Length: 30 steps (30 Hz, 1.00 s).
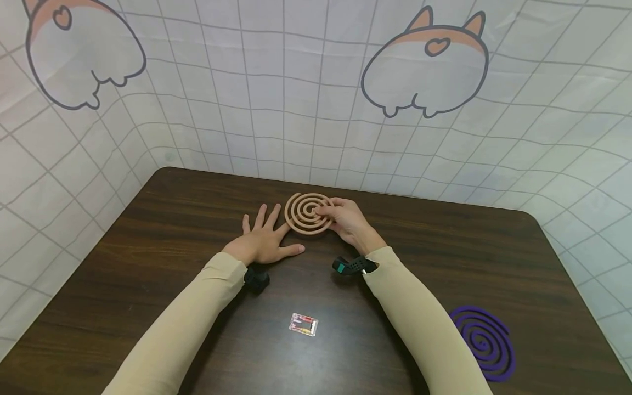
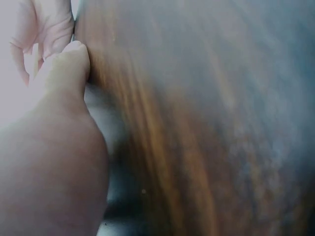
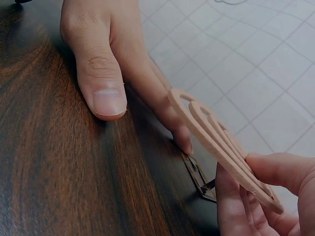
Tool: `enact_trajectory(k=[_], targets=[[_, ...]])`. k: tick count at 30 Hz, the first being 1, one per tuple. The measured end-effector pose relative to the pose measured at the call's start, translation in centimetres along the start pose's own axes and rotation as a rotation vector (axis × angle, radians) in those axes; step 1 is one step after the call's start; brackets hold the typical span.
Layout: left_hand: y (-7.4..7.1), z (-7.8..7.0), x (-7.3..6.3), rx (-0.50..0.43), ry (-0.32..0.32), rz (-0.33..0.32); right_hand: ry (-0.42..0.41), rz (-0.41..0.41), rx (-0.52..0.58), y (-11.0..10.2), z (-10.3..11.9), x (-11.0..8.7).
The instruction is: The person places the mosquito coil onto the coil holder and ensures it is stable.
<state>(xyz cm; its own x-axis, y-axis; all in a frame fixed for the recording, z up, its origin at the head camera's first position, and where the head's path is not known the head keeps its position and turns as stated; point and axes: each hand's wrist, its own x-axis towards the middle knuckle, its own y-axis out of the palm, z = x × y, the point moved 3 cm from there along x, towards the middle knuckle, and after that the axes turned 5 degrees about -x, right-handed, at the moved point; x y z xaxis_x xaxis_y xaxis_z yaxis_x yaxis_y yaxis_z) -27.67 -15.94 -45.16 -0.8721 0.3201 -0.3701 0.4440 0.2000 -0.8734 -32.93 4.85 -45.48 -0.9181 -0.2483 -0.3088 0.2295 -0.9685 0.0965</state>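
Head: dark wooden desk [image 1: 444,247]. Tan coil [image 1: 308,213], near the far edge, pinched by right hand [image 1: 349,220] at its rim, which leaves most of the spiral uncovered. Left hand [image 1: 264,241], fingers spread wide, on the desk beside it. Purple coil [image 1: 483,344], towards the right edge, part hidden by sleeve [image 1: 419,323]. Card [image 1: 303,325], well apart from the far edge.

Left wrist: left thumb large; detail washed out.

Right wrist: tan coil tilted; black frame [image 3: 194,178] at left index fingertip, probably steadied there.
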Motion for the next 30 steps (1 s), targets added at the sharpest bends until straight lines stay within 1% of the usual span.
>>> enact_trajectory(k=[8,21,30], targets=[[0.07,-0.11,0.01,-0.011,0.016,-0.036,-0.002,-0.022,0.014,-0.11,-0.04,-0.05],[-0.12,-0.25,-0.13,0.01,0.007,-0.04,-0.008,-0.029,0.052,-0.14,-0.22,-0.07],[0.01,0.08,-0.16,0.015,0.01,-0.05,-0.013,-0.035,0.024,-0.19,-0.23,0.03]])
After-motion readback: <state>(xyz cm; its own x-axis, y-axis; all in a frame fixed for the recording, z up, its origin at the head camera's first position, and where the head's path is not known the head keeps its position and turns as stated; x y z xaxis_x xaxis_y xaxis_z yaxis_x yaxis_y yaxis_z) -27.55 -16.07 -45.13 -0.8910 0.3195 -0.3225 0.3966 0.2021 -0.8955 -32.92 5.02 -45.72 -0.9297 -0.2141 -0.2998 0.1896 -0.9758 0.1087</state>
